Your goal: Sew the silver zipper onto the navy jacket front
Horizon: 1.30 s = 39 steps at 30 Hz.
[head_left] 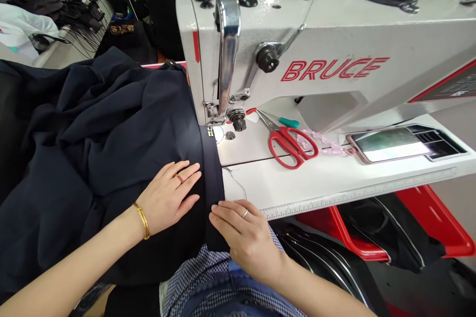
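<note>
A dark navy garment is spread over the left of the sewing machine bed, and its straight folded band runs under the presser foot area of the white sewing machine. My left hand lies flat on the cloth, fingers stretched out, just left of the band. At the band's near end, my right hand has its fingers together over the edge, pinching the cloth; its thumb is hidden. A small yellow-green mark shows on the band close to the needle.
Red-handled scissors, a teal-handled tool and a phone lie right of the needle. A ruler strip follows the table's front edge. Below stands a red bin with dark cloth. Another person is behind the machine.
</note>
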Available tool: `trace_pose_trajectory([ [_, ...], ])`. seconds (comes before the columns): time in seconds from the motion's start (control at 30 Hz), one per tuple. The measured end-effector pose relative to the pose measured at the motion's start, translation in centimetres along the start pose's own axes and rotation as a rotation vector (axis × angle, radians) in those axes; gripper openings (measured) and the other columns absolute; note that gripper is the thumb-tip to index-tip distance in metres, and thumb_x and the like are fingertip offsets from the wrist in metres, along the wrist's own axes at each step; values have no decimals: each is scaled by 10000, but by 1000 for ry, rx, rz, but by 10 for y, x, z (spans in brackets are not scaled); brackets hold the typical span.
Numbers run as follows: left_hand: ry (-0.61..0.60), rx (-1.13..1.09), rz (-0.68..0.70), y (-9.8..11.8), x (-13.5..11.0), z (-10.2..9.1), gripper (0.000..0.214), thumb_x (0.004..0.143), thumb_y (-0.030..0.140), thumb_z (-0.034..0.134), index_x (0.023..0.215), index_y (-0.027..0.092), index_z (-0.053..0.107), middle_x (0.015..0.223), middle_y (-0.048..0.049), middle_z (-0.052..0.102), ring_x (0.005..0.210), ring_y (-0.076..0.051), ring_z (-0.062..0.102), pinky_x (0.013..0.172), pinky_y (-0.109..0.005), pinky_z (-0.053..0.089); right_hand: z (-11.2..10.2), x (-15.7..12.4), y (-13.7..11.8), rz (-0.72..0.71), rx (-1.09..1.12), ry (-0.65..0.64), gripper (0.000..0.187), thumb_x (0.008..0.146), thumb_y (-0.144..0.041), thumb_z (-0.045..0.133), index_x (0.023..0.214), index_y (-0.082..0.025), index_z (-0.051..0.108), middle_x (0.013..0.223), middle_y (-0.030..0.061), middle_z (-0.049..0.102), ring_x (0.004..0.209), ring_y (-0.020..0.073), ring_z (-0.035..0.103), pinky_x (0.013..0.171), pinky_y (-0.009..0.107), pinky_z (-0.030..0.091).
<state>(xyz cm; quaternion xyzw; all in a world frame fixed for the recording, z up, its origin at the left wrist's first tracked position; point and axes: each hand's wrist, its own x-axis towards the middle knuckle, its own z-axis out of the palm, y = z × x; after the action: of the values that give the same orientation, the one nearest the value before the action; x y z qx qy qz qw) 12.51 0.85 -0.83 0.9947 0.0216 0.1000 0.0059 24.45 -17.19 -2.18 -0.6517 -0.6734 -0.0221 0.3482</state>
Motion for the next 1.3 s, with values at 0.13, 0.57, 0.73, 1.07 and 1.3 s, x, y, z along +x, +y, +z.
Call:
trace_pose_trajectory([
  [0.13, 14, 11, 18, -1, 1, 0, 344, 846, 272, 454, 1119, 89, 554, 1191, -111, 555, 1090, -277, 467, 899, -451, 414, -1, 0, 1, 5, 9, -16, 304, 855, -58, 332, 980, -111, 604, 984, 46, 649, 937, 161, 564, 780, 304, 431],
  [0.57, 107, 105, 14, -1, 43, -3, 263, 845, 256, 452, 662, 134, 597, 618, -37, 584, 602, -154, 535, 758, -376, 467, 0, -1, 2, -19, 1, -39, 288, 867, -79, 340, 991, -88, 600, 1010, 54, 637, 942, 166, 548, 776, 310, 431],
  [0.73, 121, 109, 1, -2, 53, 6, 264, 812, 265, 494, 1012, 118, 586, 1058, -129, 587, 941, -258, 536, 774, -397, 463, -3, 0, 3, -39, 3, -55, 289, 866, -81, 339, 985, -79, 603, 1008, 60, 638, 938, 168, 554, 751, 303, 443],
  [1.07, 151, -28, -25, -21, 53, 20, 398, 767, 342, 533, 1068, 81, 544, 1132, -142, 570, 1071, -272, 496, 898, -423, 433, -5, 2, 10, -49, 44, -76, 301, 855, -80, 333, 1000, -75, 596, 1014, 65, 633, 939, 168, 556, 730, 293, 457],
  [1.3, 101, -24, -76, -37, 68, 22, 400, 781, 383, 495, 1066, 106, 540, 1128, -131, 567, 1073, -267, 500, 898, -421, 434, -4, 22, 28, -9, 74, -80, 289, 857, -62, 332, 955, -113, 599, 935, 37, 648, 853, 129, 570, 699, 253, 462],
])
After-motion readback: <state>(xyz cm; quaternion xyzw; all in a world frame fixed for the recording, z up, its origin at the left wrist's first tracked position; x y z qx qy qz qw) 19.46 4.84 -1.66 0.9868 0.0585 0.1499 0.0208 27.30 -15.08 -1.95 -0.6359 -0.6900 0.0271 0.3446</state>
